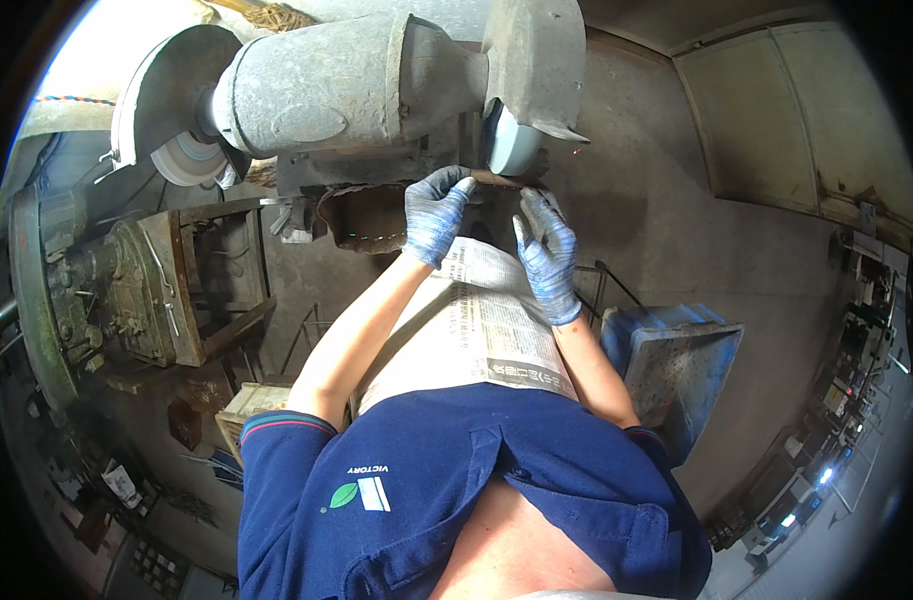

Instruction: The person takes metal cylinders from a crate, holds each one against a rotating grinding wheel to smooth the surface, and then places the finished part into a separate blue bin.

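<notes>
Bridging the gloved fingers [448,181] is a brown bar [496,179].

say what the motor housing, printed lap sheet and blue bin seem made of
Motor housing: likely cast metal, dull grey, stained, with raised end band. Printed sheet: paper, probably newspaper, matte, with dense columns of print. Blue bin: probably plastic, scuffed and grimy, with moulded-looking rim.

Item: navy shirt [426,435], near. One word in small white capitals [368,469] is borne on the left chest, seen inverted, beside a green leaf emblem [344,495]. Item: newspaper [506,320], farther off, over the lap. Columns of small dark characters are printed; larger characters are set in a dark band nearest the shirt.
</notes>
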`<state>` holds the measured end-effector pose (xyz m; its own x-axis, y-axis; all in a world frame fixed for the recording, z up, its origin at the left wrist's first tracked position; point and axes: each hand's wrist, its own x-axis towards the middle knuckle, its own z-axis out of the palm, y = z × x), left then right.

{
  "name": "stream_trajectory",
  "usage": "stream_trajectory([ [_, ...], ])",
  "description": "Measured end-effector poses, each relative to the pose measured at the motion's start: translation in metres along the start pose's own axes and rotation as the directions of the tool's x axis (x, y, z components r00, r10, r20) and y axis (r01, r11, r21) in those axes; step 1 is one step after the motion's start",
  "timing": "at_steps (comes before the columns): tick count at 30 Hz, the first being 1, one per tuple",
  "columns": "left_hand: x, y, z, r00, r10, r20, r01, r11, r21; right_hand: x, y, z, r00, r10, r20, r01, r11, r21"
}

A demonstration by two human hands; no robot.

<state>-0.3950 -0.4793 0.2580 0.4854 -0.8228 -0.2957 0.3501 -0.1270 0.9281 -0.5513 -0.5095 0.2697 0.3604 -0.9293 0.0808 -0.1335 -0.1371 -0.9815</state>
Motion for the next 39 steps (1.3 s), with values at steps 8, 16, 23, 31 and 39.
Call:
stream_trajectory([
  [8, 0.005, -0.007, -0.024, 0.995, -0.053, -0.080, 0.052, 0.999, -0.010, 0.002, -0.002, 0.013, 0.991, 0.007, 0.131, -0.014, 0.998, 0.053],
  [16, -0.007, 0.028, -0.022, 0.985, -0.120, -0.122, 0.124, 0.992, 0.020, 0.009, -0.013, 0.019, 0.991, -0.102, 0.088, 0.112, 0.987, -0.112],
  [23, 0.005, -0.008, -0.014, 0.997, -0.017, -0.081, 0.019, 0.999, 0.030, 0.012, 0.000, 0.006, 0.996, -0.066, 0.060, 0.073, 0.989, -0.130],
  [31, 0.006, -0.004, 0.012, 0.996, -0.090, -0.019, 0.090, 0.996, -0.003, 0.012, 0.011, -0.011, 0.998, 0.029, -0.055, -0.034, 0.996, -0.081],
  [39, 0.012, -0.015, -0.005, 0.999, -0.025, -0.036, 0.025, 1.000, -0.006, 0.014, -0.007, -0.003, 0.997, 0.070, 0.017, -0.070, 0.998, 0.003],
])
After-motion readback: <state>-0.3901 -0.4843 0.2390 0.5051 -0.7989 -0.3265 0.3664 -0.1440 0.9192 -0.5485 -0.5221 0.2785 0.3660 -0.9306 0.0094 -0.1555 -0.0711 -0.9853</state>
